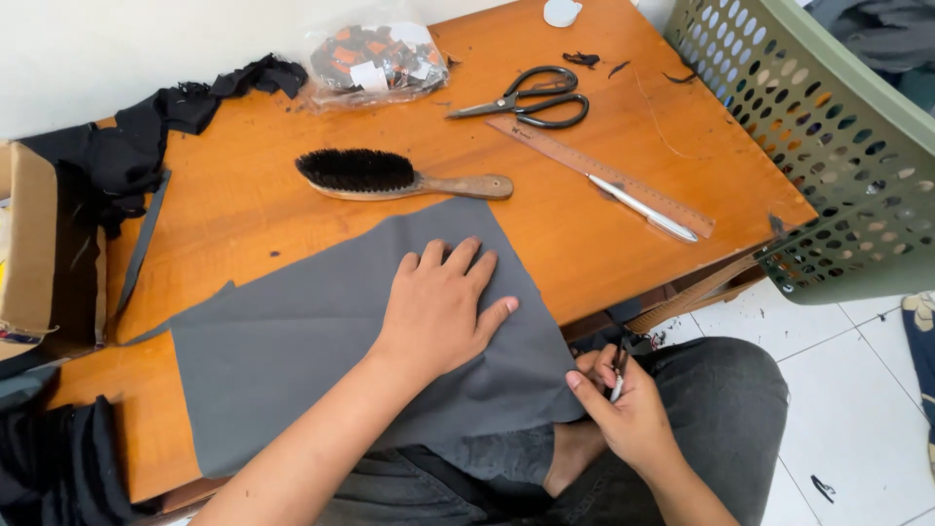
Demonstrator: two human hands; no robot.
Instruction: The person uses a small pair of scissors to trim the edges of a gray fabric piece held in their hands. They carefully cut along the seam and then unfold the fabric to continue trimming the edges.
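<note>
Fabric work stands at the hold-and-trim stage, judging by the hands. Your left hand (440,304) lies flat, fingers spread wide, on the grey cloth panel (321,341), which covers the near part of the wooden table (623,248) and hangs over its front edge onto your lap. Your right hand (623,409) sits below that edge, closed around a small thread snip (617,375) with dark handles; the blades are partly hidden, so you cannot tell whether they touch the cloth.

Next move, as a judgement: keep the panel pinned flat and bring the snip to the overhanging edge without dragging the cloth.

Count of items on the table:
- One bristle brush (390,175) with a wooden handle, just beyond the panel.
- One pair of black-handled scissors (531,97).
- One wooden ruler (599,175), with one silver pen-like tool (643,207) lying on it.
- One clear bag of small pieces (375,60).
- One green perforated basket (818,146) at the right corner.
- One cardboard box (29,244) at the left.
</note>
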